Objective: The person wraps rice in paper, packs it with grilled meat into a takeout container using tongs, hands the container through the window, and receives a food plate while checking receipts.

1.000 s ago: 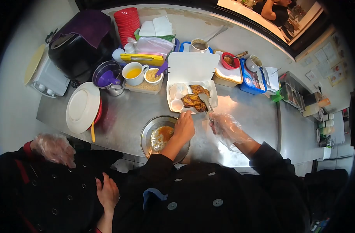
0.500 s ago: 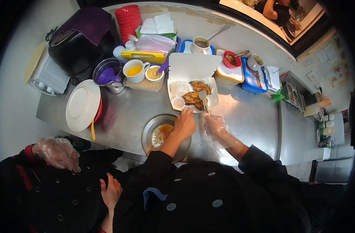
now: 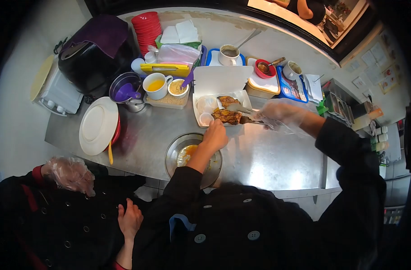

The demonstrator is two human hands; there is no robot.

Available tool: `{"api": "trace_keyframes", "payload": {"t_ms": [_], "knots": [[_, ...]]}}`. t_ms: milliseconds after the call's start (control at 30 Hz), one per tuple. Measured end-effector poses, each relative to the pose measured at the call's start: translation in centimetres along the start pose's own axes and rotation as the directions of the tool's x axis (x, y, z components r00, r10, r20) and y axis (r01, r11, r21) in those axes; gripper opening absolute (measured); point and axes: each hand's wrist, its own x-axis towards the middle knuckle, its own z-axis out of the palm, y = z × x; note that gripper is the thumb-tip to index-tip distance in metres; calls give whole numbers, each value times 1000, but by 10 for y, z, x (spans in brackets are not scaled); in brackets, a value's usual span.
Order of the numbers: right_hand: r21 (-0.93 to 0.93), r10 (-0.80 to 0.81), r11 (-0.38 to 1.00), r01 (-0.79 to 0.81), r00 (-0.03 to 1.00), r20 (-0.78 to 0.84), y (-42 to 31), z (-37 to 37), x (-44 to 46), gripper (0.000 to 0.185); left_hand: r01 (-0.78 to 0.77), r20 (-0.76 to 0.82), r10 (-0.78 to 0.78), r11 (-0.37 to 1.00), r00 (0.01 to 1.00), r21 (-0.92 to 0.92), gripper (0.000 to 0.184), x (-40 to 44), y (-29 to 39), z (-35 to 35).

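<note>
My gloved right hand (image 3: 281,113) grips metal tongs (image 3: 244,109) from the right, its clear plastic glove loose around the wrist. The tongs reach level over the open white takeout box (image 3: 222,77), their tips at a browned piece of grilled meat (image 3: 228,116). Behind that lies a second browned piece (image 3: 226,101). In the box's left part sit a pale mound that looks like wrapped rice (image 3: 207,104) and a small sauce cup (image 3: 206,119). My bare left hand (image 3: 215,136) is closed at the box's front edge, fingertips pinching it. Below that hand is a steel bowl (image 3: 171,155) with orange-brown liquid.
A white plate (image 3: 99,126) covers a red bowl on the left. Cups (image 3: 156,92), a purple ladle (image 3: 124,88) and tubs (image 3: 292,90) line the back of the steel counter (image 3: 277,157). A co-worker's gloved hand (image 3: 72,174) and bare hand (image 3: 130,219) are at lower left.
My right hand has swung right and slightly up, turning the tongs from upright to nearly level across the meat. My left hand stays at the box's front edge.
</note>
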Motion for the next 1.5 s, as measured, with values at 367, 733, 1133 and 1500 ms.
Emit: {"api": "trace_keyframes", "payload": {"t_ms": [367,733,1133,1500], "knots": [[-812,-246,532,242,961,125,-3,-12,-16,27,-35,-40,31,996,999,-82,40,-2,-12,1],[-913,-477,262,312,865,159,-18,-26,-17,26,-271,-174,281,959,944,79,28,-12,-11,-22],[-945,-742,38,326,643,192,11,-21,7,21,337,-220,-423,878,879,-340,49,39,-100,-35],[-683,-554,726,80,657,-511,98,-37,-82,42,68,-153,-562,354,813,-933,27,47,-70,-18]]}}
